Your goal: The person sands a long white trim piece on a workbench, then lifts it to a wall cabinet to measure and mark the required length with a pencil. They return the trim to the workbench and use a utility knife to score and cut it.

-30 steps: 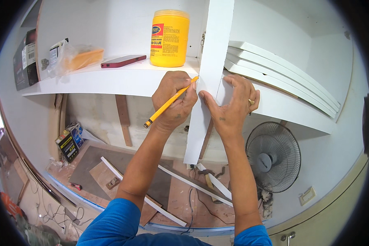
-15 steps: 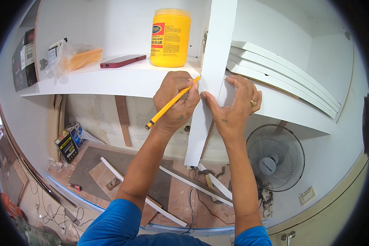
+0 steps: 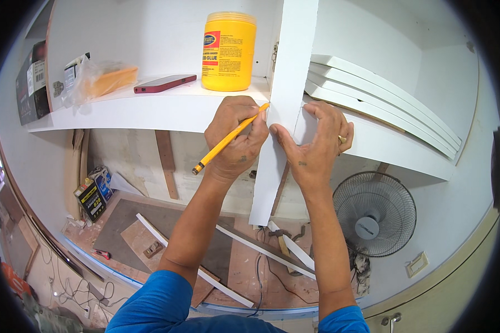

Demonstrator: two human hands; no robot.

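Note:
A yellow pencil is pinched in my left hand, its tip touching the left edge of a white strip of board near shelf height. The strip stands upright against the front of the cabinet, its lower end hanging below the shelf. My right hand, with a ring on one finger, grips the strip, thumb across its face and fingers bent at its right side. Just above my left hand, a yellow tub of glue rests on the shelf.
Left of the tub lie a red-cased phone and a plastic bag with something orange. Curved white panels are stacked on the right shelf. Below are a round fan, a hammer, white strips and an adhesive can.
The pencil and my left hand have shifted very slightly left, its tip still by the strip's edge. My right hand keeps its hold. The fan's head has turned a little.

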